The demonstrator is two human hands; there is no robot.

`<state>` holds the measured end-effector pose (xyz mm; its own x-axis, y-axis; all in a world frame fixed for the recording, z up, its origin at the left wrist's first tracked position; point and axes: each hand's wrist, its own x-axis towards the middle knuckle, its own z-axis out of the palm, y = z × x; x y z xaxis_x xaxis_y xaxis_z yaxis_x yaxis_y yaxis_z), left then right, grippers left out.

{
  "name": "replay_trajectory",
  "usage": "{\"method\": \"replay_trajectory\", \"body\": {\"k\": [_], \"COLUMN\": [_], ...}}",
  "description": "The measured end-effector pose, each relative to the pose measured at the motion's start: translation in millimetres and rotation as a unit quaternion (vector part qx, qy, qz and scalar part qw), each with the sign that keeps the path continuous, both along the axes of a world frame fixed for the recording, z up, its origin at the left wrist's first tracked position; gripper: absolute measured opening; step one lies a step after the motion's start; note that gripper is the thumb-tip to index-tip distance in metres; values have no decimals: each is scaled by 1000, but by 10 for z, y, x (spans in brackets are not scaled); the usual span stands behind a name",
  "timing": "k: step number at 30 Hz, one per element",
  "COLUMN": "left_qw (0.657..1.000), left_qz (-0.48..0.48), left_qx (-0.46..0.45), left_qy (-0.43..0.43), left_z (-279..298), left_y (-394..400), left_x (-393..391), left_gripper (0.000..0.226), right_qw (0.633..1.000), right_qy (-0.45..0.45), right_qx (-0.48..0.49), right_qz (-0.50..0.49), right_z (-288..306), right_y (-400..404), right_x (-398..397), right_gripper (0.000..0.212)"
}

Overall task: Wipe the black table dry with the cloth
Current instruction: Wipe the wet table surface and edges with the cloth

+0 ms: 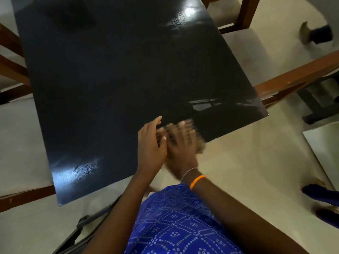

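Cloth is bunching under the blurred right hand at the black table near edge; its grip is unclear. Left hand is resting alongside, fingers relaxed, likely steadying.

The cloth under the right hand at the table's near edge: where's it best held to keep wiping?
Judging through blur: the pale bunched cloth overhangs the glossy black table edge beneath the right hand. Best pressed from above with a flat palm on its bunched middle, fingers toward the table's centre; the left hand steadies alongside.
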<state>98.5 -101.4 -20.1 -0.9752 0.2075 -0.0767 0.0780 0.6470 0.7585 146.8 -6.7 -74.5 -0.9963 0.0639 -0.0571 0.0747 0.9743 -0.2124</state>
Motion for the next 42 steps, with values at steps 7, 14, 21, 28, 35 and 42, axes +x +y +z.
{"method": "replay_trajectory", "body": {"k": [7, 14, 21, 28, 35, 42], "left_qw": [998, 998, 998, 995, 996, 997], "left_qz": [55, 49, 58, 101, 80, 8], "left_qx": [-9, -26, -16, -21, -39, -71], "left_qy": [7, 11, -6, 7, 30, 12], "left_z": [101, 98, 66, 85, 81, -11], "left_y": [117, 388, 584, 628, 1056, 1441], "left_x": [-130, -138, -140, -317, -349, -390], "left_gripper": [54, 45, 44, 40, 42, 35], "right_qw": [961, 994, 990, 994, 969, 989], "right_qy": [-59, -22, -15, 1, -30, 34], "right_qx": [26, -10, 9, 8, -8, 18], "right_qz": [267, 102, -139, -107, 246, 141], "right_z": [-78, 19, -10, -16, -111, -87], "right_y": [-53, 1254, 2422, 1644, 1044, 2350], "right_x": [-291, -718, -969, -1048, -709, -710], "right_gripper": [69, 58, 59, 64, 66, 63]}}
